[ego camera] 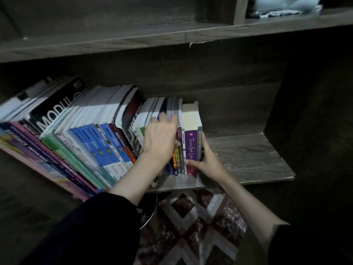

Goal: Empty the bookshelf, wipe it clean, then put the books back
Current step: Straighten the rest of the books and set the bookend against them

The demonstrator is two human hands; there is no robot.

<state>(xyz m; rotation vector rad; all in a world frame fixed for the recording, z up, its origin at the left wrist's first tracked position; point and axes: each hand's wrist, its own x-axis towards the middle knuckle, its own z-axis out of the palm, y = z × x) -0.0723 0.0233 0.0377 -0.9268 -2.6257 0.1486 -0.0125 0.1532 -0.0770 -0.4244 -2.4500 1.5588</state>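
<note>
The upright small books, standing rightmost on the shelf, sit between both hands: the left hand hooks fingers over their tops, the right hand grips their right flank.

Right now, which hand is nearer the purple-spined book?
Right. The right hand grips the purple book at its lower spine, thumb across it. The left hand holds the tops of the thin books, a few spines to its left.
</note>
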